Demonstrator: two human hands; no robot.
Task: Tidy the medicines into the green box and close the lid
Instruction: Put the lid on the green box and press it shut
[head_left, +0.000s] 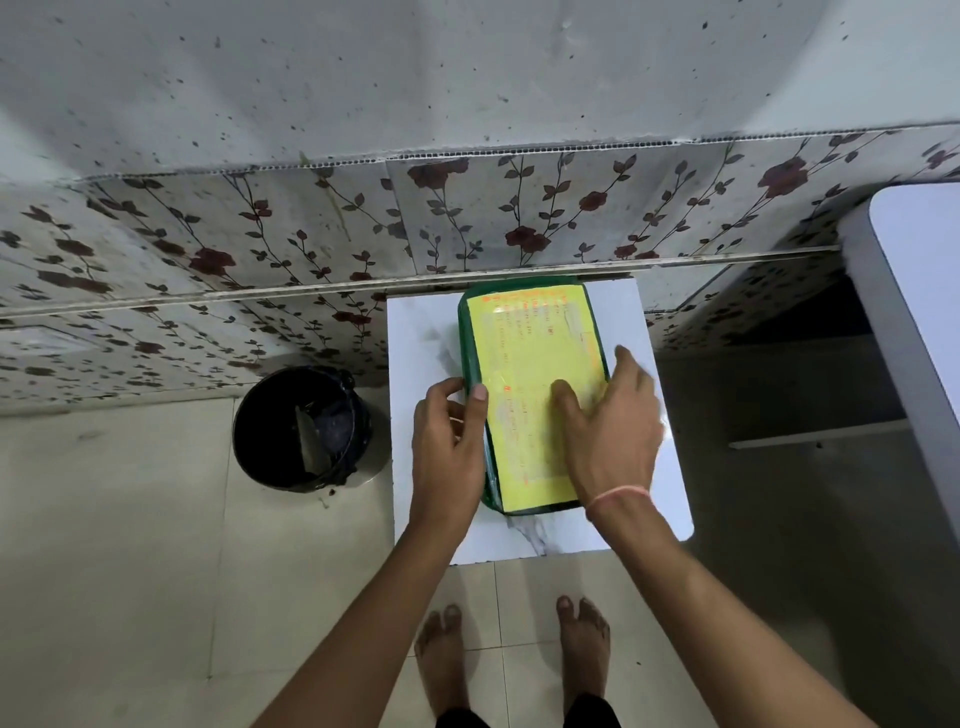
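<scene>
The green box (470, 332) lies on a small white marble-patterned table (423, 332), its lid down and a yellow printed label (530, 353) covering the top. My left hand (449, 441) grips the box's left edge, thumb on the lid and fingers down the side. My right hand (610, 421) rests flat on the right part of the lid, fingers spread over the label. No medicines are visible outside the box.
A black bucket (301, 428) stands on the tiled floor to the left of the table. A wall with floral tiles rises right behind the table. A white surface (914, 291) juts in at the right. My bare feet stand below the table's near edge.
</scene>
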